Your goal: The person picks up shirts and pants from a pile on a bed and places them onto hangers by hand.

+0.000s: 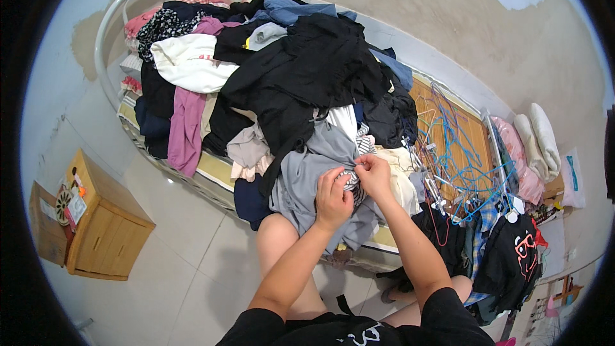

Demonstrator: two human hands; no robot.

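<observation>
A light grey garment [300, 173] lies bunched at the bed's near edge, partly over my knee. With thumb and fingertips, my right hand [375, 176] pinches a fold of it. My left hand [334, 199] rests just to the left, its fingers curled on the same grey cloth. Between the hands, black-and-white striped fabric [350, 180] shows through a gap; whether it is a separate piece is hidden. Directly beyond lies a large black garment [307, 62]. Cream cloth [401, 173] lies right of my right hand.
More clothes, including a white top [192, 60] and a mauve garment [186, 129], cover the bed. Tangled hangers [454, 139] lie on the bamboo mat [423, 89] at right. Clothes such as a black T-shirt [504, 254] hang at the bed's end. A wooden cabinet [110, 230] stands left.
</observation>
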